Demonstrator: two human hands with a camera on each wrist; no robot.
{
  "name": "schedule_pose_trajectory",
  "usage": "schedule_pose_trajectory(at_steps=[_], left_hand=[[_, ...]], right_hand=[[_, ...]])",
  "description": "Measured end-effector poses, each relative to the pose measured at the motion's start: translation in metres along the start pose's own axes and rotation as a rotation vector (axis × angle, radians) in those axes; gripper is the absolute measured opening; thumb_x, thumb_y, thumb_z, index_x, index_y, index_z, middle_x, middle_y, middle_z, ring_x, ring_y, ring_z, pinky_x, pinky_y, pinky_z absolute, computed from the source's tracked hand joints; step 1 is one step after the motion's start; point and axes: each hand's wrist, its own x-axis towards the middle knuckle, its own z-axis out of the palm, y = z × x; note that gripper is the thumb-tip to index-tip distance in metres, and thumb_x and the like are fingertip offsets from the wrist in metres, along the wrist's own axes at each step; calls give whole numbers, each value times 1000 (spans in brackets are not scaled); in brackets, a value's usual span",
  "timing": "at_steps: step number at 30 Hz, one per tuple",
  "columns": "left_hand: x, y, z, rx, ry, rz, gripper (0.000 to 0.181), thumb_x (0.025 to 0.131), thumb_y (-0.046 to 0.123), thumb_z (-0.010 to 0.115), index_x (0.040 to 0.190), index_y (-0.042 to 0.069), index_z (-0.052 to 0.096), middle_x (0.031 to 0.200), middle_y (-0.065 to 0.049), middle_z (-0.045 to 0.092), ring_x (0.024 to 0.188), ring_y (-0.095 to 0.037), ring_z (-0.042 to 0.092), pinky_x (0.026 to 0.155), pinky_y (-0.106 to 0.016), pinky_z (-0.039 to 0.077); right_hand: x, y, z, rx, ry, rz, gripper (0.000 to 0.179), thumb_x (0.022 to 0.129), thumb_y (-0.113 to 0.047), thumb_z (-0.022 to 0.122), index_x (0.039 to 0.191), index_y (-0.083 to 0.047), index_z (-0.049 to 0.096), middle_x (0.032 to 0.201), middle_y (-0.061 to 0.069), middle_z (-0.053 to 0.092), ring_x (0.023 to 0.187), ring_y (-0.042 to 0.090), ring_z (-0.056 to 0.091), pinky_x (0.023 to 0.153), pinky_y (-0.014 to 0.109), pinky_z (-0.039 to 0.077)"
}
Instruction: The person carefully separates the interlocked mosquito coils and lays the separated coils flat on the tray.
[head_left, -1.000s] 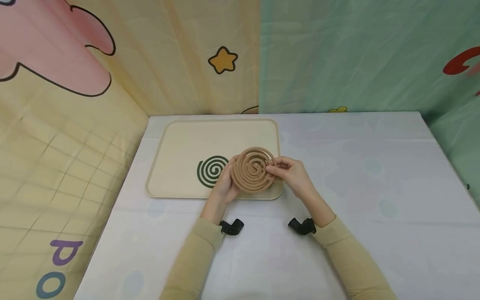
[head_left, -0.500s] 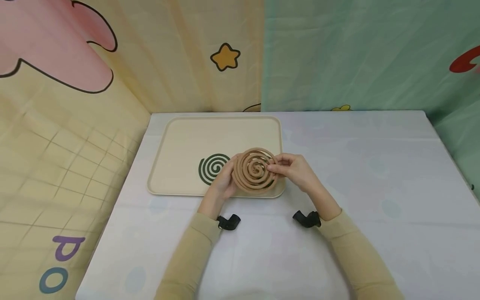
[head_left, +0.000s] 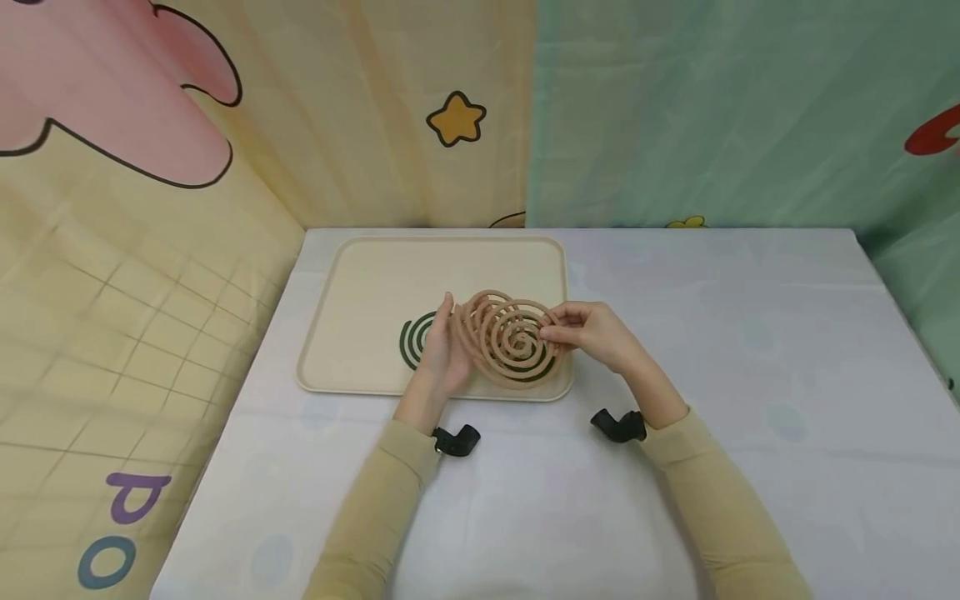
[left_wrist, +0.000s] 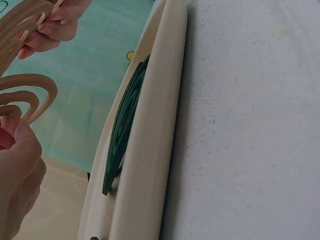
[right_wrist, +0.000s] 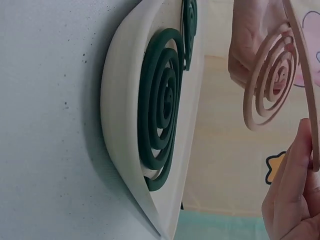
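Two brown mosquito coils are being held over the tray, overlapping in the head view. My left hand (head_left: 442,360) pinches one brown mosquito coil (left_wrist: 42,80) by its edge, as the left wrist view shows. My right hand (head_left: 596,335) grips the other brown mosquito coil (head_left: 522,342) at its right edge between thumb and fingers. Beneath them lie two dark green mosquito coils, flat in the cream tray (head_left: 375,271). One green coil (right_wrist: 145,110) sits under the held pair and is mostly hidden from above; the other green coil (head_left: 407,343) is partly covered by my left hand.
The tray stands on a white-covered table (head_left: 720,333), toward its back left. Printed curtains (head_left: 637,108) rise behind and beside the table. A black wrist-worn camera (head_left: 457,440) is strapped to my left wrist, another black camera (head_left: 618,425) to my right.
The brown coils were stacked almost as one disc; now they are pulled partly apart, one toward each hand. My right hand has moved slightly right, and my left thumb is raised.
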Motion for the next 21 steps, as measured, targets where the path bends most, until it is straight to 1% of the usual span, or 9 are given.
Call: schedule_pose_trajectory(at_steps=[2, 3, 7, 9, 12, 14, 15, 17, 21], left_hand=[[1, 3, 0, -40, 8, 13, 61, 106, 49, 21, 148, 5, 29, 126, -1, 49, 115, -10, 51, 100, -22, 43], [1, 5, 1, -57, 9, 23, 61, 106, 49, 21, 147, 6, 28, 126, -1, 48, 114, -10, 50, 99, -22, 43], [4, 12, 1, -118, 34, 86, 49, 106, 45, 23, 136, 8, 35, 118, -2, 48, 96, -11, 51, 87, -24, 45], [4, 15, 1, -142, 56, 118, 52, 105, 47, 23, 137, 8, 35, 120, -4, 46, 96, -12, 50, 86, -26, 45], [4, 18, -2, -145, 115, 150, 58, 105, 48, 25, 145, 7, 28, 129, -8, 42, 104, -13, 51, 92, -30, 44], [3, 20, -4, -133, 156, 159, 57, 106, 45, 27, 148, 6, 25, 131, -8, 42, 107, -14, 53, 96, -31, 44], [3, 21, -4, -126, 169, 162, 55, 106, 42, 28, 148, 6, 24, 130, -8, 44, 106, -13, 54, 97, -30, 43], [3, 21, -5, -116, 217, 158, 47, 108, 34, 31, 146, 7, 30, 123, -5, 52, 101, -12, 58, 97, -29, 45], [2, 22, -6, -90, 271, 166, 37, 108, 24, 32, 141, 8, 34, 110, -2, 60, 95, -10, 63, 97, -26, 47]], right_hand=[[2, 3, -1, 21, -9, 7, 23, 93, -10, 67, 110, 5, 65, 76, -1, 70, 64, 13, 67, 72, 42, 60], [3, 4, -2, 29, -14, 9, 23, 93, -10, 67, 110, 5, 65, 75, -1, 70, 63, 13, 67, 71, 42, 60], [6, 9, -6, 34, -21, 12, 23, 93, -12, 68, 109, 5, 65, 76, 0, 70, 63, 14, 67, 70, 36, 60], [6, 11, -8, 26, -15, 17, 24, 93, -13, 68, 109, 5, 65, 78, 0, 71, 64, 13, 67, 70, 33, 60], [6, 14, -13, 24, 7, 37, 25, 93, -14, 69, 110, 4, 65, 80, -4, 71, 66, 10, 66, 69, 29, 59], [6, 16, -16, 40, 25, 50, 27, 93, -13, 68, 111, 6, 64, 80, -7, 71, 67, 8, 65, 69, 26, 58], [7, 17, -17, 54, 31, 54, 27, 93, -12, 68, 112, 7, 63, 79, -9, 70, 67, 6, 64, 69, 25, 58], [7, 19, -19, 90, 39, 60, 28, 94, -11, 67, 114, 8, 61, 78, -11, 70, 68, 5, 63, 69, 23, 57], [8, 22, -22, 164, 40, 71, 32, 95, -12, 65, 118, 9, 58, 78, -13, 70, 71, 4, 63, 71, 22, 55]])
